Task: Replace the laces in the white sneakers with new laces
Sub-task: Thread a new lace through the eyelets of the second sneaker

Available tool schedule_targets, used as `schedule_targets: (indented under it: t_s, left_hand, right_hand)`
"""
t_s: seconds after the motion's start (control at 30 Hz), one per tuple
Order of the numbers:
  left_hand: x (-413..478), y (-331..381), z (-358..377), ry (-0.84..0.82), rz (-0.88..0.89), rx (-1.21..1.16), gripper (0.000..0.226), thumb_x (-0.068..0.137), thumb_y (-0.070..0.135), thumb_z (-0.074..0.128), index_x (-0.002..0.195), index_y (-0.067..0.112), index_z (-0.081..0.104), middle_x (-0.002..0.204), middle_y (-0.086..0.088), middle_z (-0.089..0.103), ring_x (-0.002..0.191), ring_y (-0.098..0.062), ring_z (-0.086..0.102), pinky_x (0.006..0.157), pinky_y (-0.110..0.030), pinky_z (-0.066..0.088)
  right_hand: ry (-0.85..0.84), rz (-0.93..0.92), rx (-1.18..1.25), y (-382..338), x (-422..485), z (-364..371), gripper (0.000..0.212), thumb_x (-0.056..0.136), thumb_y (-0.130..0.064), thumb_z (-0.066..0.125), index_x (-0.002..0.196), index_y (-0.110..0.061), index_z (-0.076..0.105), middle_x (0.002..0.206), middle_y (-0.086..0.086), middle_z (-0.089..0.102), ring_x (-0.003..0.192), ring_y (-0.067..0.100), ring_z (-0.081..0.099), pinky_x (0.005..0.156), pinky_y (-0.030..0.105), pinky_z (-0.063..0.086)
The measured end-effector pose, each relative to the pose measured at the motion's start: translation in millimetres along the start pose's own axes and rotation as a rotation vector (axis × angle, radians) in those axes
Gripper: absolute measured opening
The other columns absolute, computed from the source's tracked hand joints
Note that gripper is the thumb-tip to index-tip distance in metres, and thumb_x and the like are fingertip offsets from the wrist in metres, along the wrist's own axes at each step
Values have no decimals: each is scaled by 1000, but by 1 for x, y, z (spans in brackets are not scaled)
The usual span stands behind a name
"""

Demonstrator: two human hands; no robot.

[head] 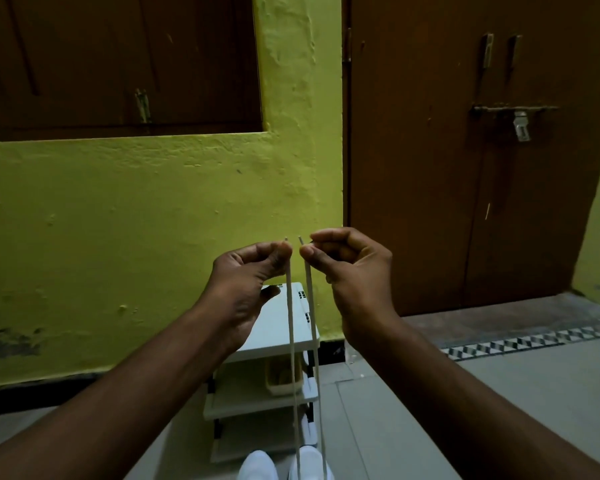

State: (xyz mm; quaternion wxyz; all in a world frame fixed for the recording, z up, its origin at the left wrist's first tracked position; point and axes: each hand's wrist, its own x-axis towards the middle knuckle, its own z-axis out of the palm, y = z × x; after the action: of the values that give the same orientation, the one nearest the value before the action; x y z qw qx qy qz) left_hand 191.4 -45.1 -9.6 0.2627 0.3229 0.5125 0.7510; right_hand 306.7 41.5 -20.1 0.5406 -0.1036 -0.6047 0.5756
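Both my hands are raised in front of me, close together. My left hand [248, 284] pinches one end of a white lace [292, 341] between thumb and fingers. My right hand [352, 271] pinches the other end, whose tip sticks up beside my thumb. The two strands hang straight down, side by side, toward two white sneakers [284, 465] at the bottom edge of the view. The right strand runs down to the right sneaker [310, 464]; where the strands end is cut off by the frame.
A low white shelf rack [278, 344] stands against the yellow-green wall [136, 237], just beyond the sneakers. A brown wooden door [465, 168] with a bolt is at the right. The floor [499, 393] is grey tile with a patterned border.
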Motion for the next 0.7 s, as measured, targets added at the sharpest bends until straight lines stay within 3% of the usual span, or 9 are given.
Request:
schedule_targets:
  t_s: [0.17, 0.27, 0.4, 0.47, 0.57, 0.7]
  left_hand:
    - [6, -11, -10, -16, -5, -14, 32, 69, 24, 76, 96, 6, 71, 79, -10, 74, 84, -21, 73, 83, -38, 56]
    - [5, -20, -15, -25, -44, -17, 31, 75, 23, 75, 99, 4, 69, 74, -7, 71, 74, -17, 71, 69, -35, 58]
    - [4, -51, -27, -49, -23, 236, 11, 87, 22, 76, 92, 13, 73, 77, 1, 66, 62, -13, 54, 53, -27, 43]
    - [2, -71, -34, -111, 3, 398, 6, 89, 22, 76, 85, 18, 75, 79, 3, 69, 58, -8, 50, 53, -24, 40]
    - [-5, -113, -42, -244, -63, 560, 6, 89, 18, 76, 87, 12, 76, 74, 5, 72, 53, 3, 56, 50, -14, 42]
    - [-6, -185, -55, -374, -204, 794, 5, 85, 15, 81, 82, 11, 78, 79, 3, 76, 70, 1, 68, 61, -12, 50]
  right_hand:
    - [13, 24, -40, 12, -1, -5, 25, 79, -6, 79, 102, -7, 69, 90, 5, 75, 82, 6, 72, 64, 12, 52]
    - [22, 59, -65, 27, -5, -11, 21, 82, -7, 77, 101, -8, 68, 92, 7, 75, 86, 13, 74, 67, 24, 57]
    - [0, 159, -44, 57, -17, -24, 14, 88, -3, 71, 100, -2, 65, 97, 16, 72, 80, 23, 76, 68, 42, 60]
    - [-18, 194, -97, 79, -24, -33, 11, 89, -4, 71, 99, -3, 66, 95, 15, 72, 75, 23, 75, 64, 40, 58]
    - [-63, 172, -277, 126, -39, -49, 5, 87, -3, 73, 90, -6, 71, 86, 7, 72, 73, 20, 73, 65, 33, 61]
    - [-108, 276, -434, 196, -65, -73, 13, 86, 5, 71, 85, -8, 74, 79, 2, 72, 66, 16, 70, 63, 24, 56]
